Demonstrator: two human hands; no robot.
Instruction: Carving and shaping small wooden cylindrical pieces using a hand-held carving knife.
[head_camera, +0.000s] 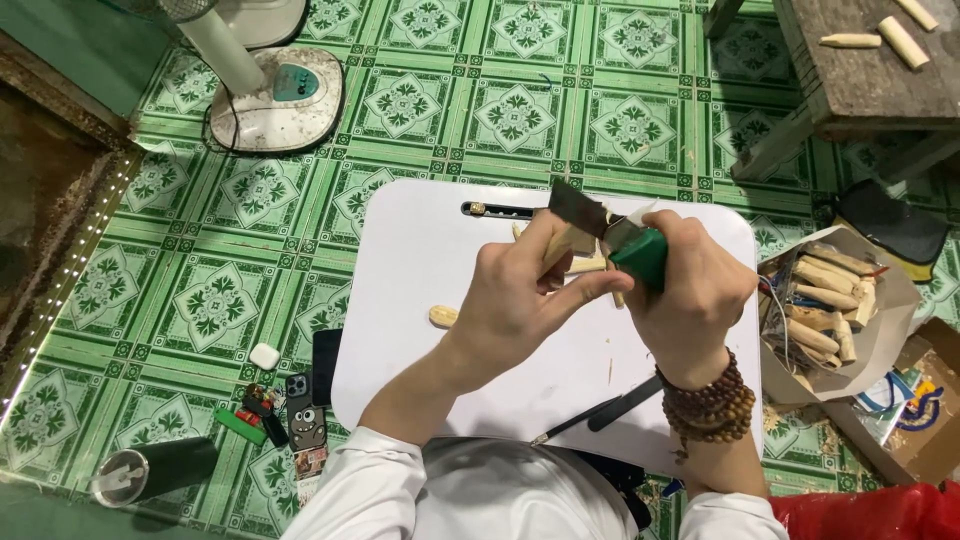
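Observation:
My left hand (520, 295) grips a pale wooden stick (592, 265) over the white lap table (420, 270). My right hand (695, 290), with dark bead bracelets on its wrist, is shut on a knife with a green handle (640, 258); the flat steel blade (578, 210) rests against the top of the stick. A small carved wooden piece (442, 316) lies on the table left of my hands. A black pen-like tool (600, 415) lies on the table's near edge.
A paper bag of wooden sticks (825, 300) stands right of the table. A wooden bench (860, 70) with two sticks is at the back right, a fan base (280, 95) at the back left. Phones (305, 405), a lighter and a dark tumbler (150, 470) lie on the green tiled floor.

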